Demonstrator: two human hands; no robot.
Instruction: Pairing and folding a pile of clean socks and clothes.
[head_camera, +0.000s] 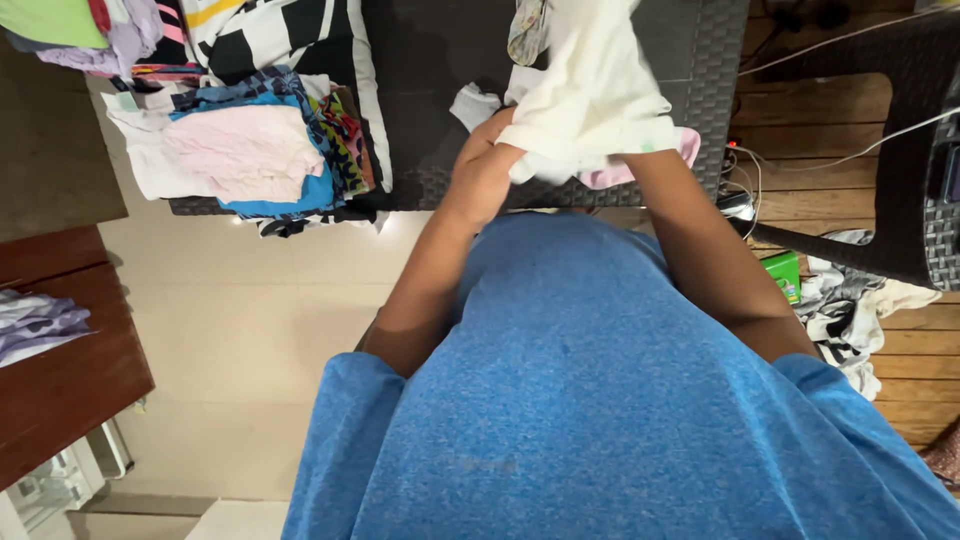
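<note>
My left hand (487, 165) grips the lower edge of a cream-white garment (590, 95) that I hold up above a dark woven table (715, 80). My right forearm runs up under the cloth, and the right hand itself is hidden behind the garment. A pink piece of cloth (640, 170) shows beneath the white one near my right wrist. A patterned cloth (527, 30) hangs just behind the garment's upper left.
A pile of folded clothes (250, 150) with pink, blue and patterned pieces lies on the table's left. A black-and-white cloth (290, 40) lies behind it. Crumpled laundry (850, 310) and a green box (782, 272) lie on the wooden floor right. A brown wooden surface (60, 370) stands left.
</note>
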